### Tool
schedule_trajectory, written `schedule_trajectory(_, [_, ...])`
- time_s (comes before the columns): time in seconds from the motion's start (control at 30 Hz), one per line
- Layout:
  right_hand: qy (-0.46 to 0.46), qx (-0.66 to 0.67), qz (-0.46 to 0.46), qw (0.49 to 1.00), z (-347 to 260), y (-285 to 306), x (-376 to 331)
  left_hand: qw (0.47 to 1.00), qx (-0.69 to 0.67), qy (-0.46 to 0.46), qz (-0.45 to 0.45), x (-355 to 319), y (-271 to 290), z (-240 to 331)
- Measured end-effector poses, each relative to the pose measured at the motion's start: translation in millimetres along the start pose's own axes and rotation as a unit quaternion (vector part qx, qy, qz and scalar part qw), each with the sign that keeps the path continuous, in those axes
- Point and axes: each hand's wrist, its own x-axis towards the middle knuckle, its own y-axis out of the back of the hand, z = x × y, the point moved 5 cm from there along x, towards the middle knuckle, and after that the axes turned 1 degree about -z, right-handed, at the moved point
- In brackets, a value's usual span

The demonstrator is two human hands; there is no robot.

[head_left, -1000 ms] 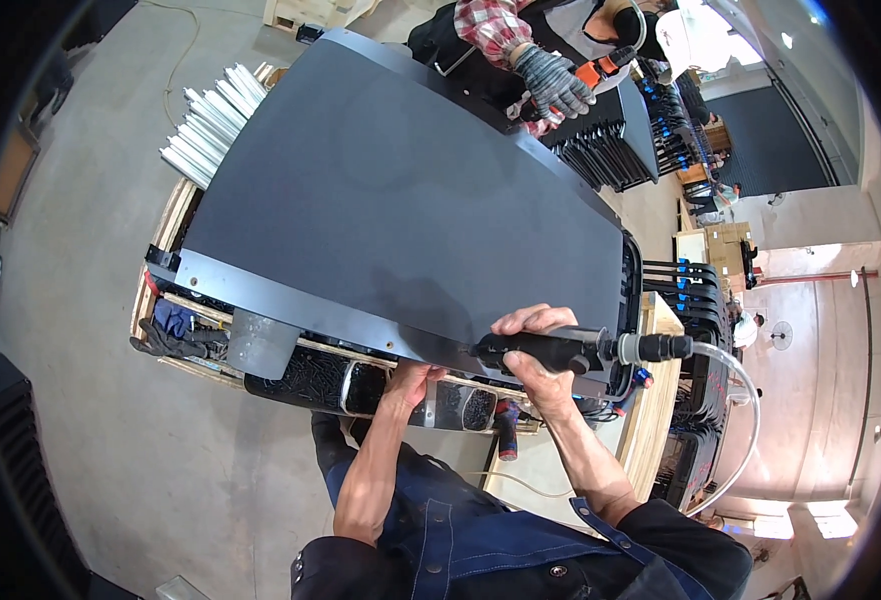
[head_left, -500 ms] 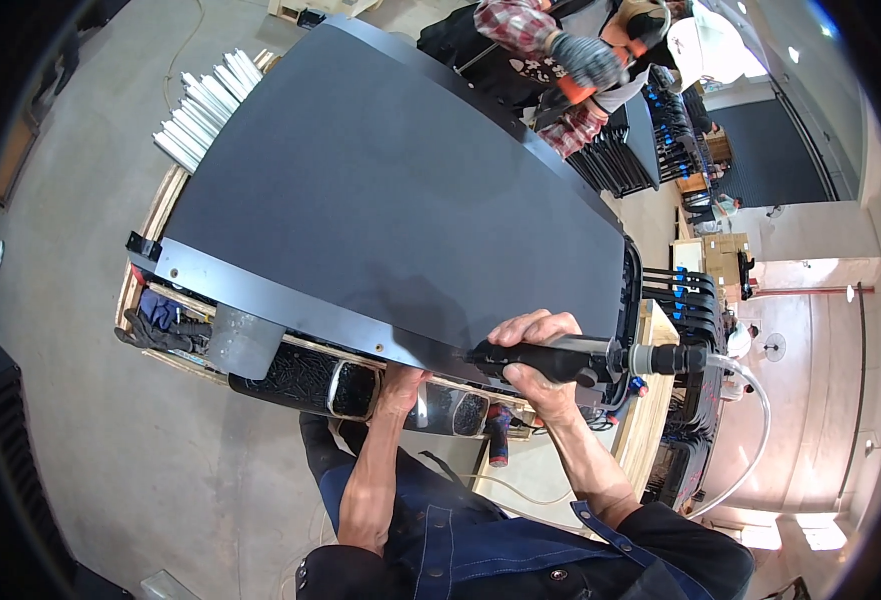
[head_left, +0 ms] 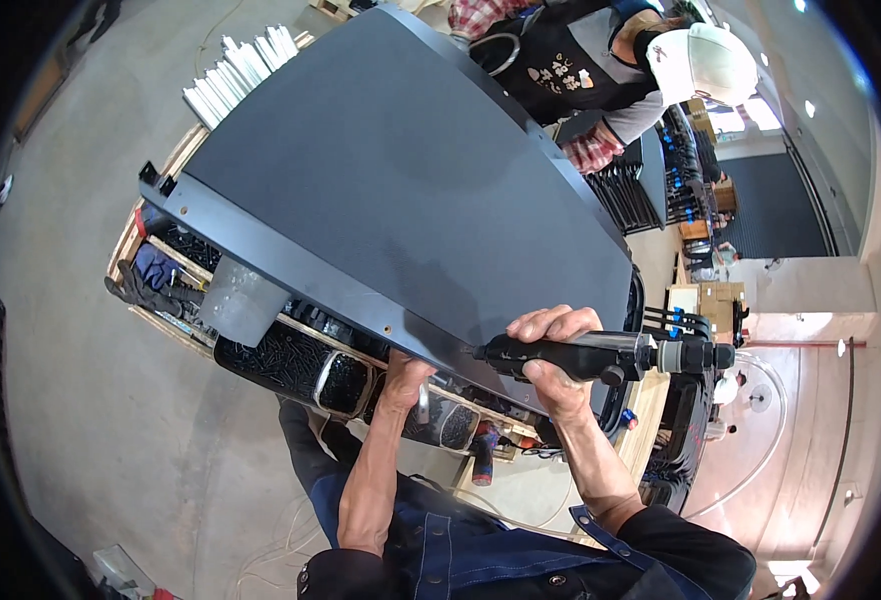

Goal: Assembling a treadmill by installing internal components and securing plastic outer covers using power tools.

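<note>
A large dark grey panel (head_left: 401, 180) with folded metal edges spans the workbench in front of me. Its near rim is gripped by my left hand (head_left: 407, 380), whose fingertips are hidden under the panel. My right hand (head_left: 561, 360) is wrapped round an air screwdriver (head_left: 611, 352), black and silver, lying level with its tip pointing left at the near rim. Whether the tip touches the rim, I cannot tell. A clear hose (head_left: 776, 380) runs from the tool's right end. A screw hole (head_left: 388, 329) shows in the rim left of the tip.
Below the near rim are a bin of dark screws (head_left: 271, 362), a grey cup (head_left: 244, 303) and a red-and-black power tool (head_left: 484, 455). White strips (head_left: 243, 75) lie at the far left. A co-worker in a white cap (head_left: 706, 62) bends at the panel's far side.
The near rim has shifted away from the bins, baring more of them. My hands keep their holds. The co-worker's gloved hand and orange tool have left the view, and the co-worker leans in lower.
</note>
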Motion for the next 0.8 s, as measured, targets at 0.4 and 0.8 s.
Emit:
schedule_trajectory(0.4, [0.027, -0.012, -0.044, 0.999, -0.2, -5.0, -4.2, 0.996, -0.051, -0.073, -0.022, -6.8, -14.9, 3.2])
schedule_trajectory(0.8, [-0.002, 0.02, -0.027, 0.999, 1.3, 1.0, -1.3, 0.99, 0.037, 0.124, -0.056, -0.8, -9.8, 34.5])
